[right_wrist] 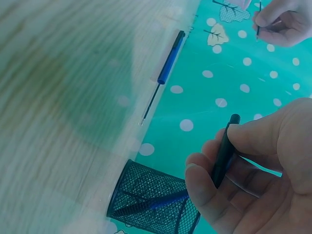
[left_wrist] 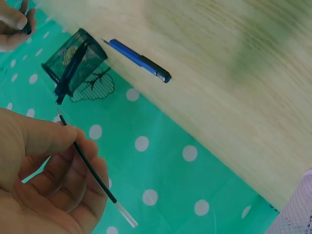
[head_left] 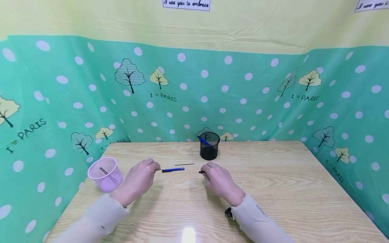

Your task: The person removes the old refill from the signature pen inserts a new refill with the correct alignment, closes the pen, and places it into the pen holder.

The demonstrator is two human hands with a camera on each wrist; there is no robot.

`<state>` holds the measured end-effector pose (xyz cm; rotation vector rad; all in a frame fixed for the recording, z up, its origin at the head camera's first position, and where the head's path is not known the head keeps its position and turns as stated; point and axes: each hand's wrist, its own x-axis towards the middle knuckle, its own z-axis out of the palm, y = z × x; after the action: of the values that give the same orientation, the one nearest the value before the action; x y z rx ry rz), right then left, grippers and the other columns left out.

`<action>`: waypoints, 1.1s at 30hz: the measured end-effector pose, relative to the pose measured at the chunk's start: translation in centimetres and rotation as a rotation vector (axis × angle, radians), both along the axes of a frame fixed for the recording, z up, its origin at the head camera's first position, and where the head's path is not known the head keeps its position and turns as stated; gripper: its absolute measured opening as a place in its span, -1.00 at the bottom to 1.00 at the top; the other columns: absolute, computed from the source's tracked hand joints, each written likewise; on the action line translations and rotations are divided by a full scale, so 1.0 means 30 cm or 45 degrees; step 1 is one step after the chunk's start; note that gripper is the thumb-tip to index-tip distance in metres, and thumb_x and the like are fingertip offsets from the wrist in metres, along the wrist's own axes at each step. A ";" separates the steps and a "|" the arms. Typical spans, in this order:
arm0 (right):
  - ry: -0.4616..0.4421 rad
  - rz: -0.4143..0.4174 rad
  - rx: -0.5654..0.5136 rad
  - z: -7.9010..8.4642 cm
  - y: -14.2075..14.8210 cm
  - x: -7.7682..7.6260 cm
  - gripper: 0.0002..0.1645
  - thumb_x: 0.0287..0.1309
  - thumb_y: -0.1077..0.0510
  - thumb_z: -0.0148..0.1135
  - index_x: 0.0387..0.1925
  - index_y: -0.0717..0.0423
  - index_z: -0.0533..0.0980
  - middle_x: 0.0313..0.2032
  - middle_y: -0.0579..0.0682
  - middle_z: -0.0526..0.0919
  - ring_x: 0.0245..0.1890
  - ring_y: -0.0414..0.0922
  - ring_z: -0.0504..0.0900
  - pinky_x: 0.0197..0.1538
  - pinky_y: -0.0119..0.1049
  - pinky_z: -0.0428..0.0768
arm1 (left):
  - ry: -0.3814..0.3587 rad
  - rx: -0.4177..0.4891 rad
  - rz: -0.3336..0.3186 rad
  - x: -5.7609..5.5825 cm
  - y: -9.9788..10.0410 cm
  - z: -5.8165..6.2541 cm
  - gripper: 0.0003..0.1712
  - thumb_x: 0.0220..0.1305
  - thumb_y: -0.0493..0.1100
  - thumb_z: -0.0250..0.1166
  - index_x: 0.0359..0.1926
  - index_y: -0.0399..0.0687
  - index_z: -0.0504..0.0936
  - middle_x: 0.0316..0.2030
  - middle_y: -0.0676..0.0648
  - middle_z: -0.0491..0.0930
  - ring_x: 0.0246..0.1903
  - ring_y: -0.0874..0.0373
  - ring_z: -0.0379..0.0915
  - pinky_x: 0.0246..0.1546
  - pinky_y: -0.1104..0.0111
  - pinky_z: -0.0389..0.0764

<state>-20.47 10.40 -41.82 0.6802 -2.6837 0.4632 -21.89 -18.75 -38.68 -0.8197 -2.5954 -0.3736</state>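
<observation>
My left hand (head_left: 140,178) pinches a thin pen refill (left_wrist: 90,165) between thumb and fingers; its shaft is dark, with a metal tip and a clear tail. Between the right hand's (head_left: 221,180) thumb and fingers is a short black pen barrel (right_wrist: 224,156), held slantwise above the table. On the table between the two hands lies a blue pen (head_left: 176,169) with a black end part. Just behind it lies another thin refill (head_left: 184,164). The hands are apart from each other and from these.
A black mesh pen cup (head_left: 209,153) holding a blue pen (head_left: 204,140) stands at the table's back. At the left edge is a pink mesh basket (head_left: 107,186) with dark thin sticks (head_left: 107,174) inside. Behind the wooden table (head_left: 273,189) hangs a green dotted curtain (head_left: 252,91).
</observation>
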 end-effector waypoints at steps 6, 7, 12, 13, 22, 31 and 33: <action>0.008 0.009 0.002 0.003 0.000 0.001 -0.90 0.20 0.24 0.21 -0.25 0.05 0.60 -0.39 -0.16 0.51 -0.43 -0.25 0.50 -0.41 -0.34 0.54 | 0.006 0.004 -0.014 0.013 0.019 -0.016 -0.71 -0.02 -0.56 0.24 -0.30 -0.17 0.67 -0.42 0.00 0.56 -0.38 0.09 0.55 -0.36 0.28 0.61; 0.009 0.010 0.003 0.004 0.000 0.003 -0.90 0.21 0.24 0.21 -0.25 0.05 0.60 -0.39 -0.16 0.51 -0.43 -0.26 0.50 -0.41 -0.34 0.54 | 0.007 0.005 -0.018 0.015 0.023 -0.018 -0.70 -0.03 -0.57 0.23 -0.31 -0.17 0.67 -0.42 0.00 0.56 -0.38 0.08 0.55 -0.35 0.29 0.61; 0.004 0.014 0.010 0.008 0.002 0.012 -0.90 0.22 0.24 0.20 -0.25 0.05 0.60 -0.39 -0.16 0.52 -0.43 -0.26 0.50 -0.40 -0.36 0.54 | -0.003 0.031 -0.052 0.026 0.039 -0.023 -0.66 -0.07 -0.61 0.20 -0.31 -0.20 0.66 -0.40 -0.01 0.55 -0.34 0.08 0.54 -0.29 0.29 0.61; 0.002 0.016 0.010 0.010 0.002 0.014 -0.89 0.22 0.24 0.20 -0.25 0.05 0.60 -0.39 -0.16 0.52 -0.43 -0.27 0.50 -0.40 -0.36 0.54 | -0.010 0.038 -0.056 0.028 0.042 -0.024 -0.65 -0.07 -0.62 0.19 -0.31 -0.21 0.66 -0.40 -0.01 0.55 -0.33 0.07 0.53 -0.27 0.29 0.60; -0.020 0.027 0.014 0.007 0.003 0.022 -0.91 0.22 0.23 0.20 -0.24 0.05 0.60 -0.39 -0.16 0.50 -0.44 -0.27 0.47 -0.41 -0.38 0.53 | -0.044 0.059 -0.091 0.045 0.061 -0.035 -0.63 -0.07 -0.63 0.16 -0.28 -0.21 0.66 -0.38 -0.01 0.54 -0.32 0.09 0.51 -0.25 0.31 0.60; 0.006 0.037 0.014 0.000 0.002 0.029 -0.90 0.21 0.24 0.21 -0.25 0.04 0.60 -0.39 -0.17 0.50 -0.43 -0.27 0.48 -0.40 -0.37 0.54 | -0.107 0.105 -0.104 0.058 0.084 -0.042 -0.74 0.08 -0.56 0.23 -0.28 -0.20 0.64 -0.39 -0.02 0.56 -0.35 0.12 0.53 -0.29 0.36 0.61; 0.007 0.040 0.012 0.001 0.001 0.030 -0.91 0.21 0.24 0.21 -0.25 0.04 0.60 -0.39 -0.17 0.50 -0.44 -0.27 0.49 -0.41 -0.37 0.54 | -0.115 0.107 -0.096 0.060 0.088 -0.045 -0.77 0.09 -0.54 0.26 -0.29 -0.19 0.63 -0.39 -0.02 0.55 -0.36 0.15 0.53 -0.30 0.37 0.61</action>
<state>-19.55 10.44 -41.80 0.7266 -2.6752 0.4565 -20.09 -16.10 -40.04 -0.8921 -2.6163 -0.5498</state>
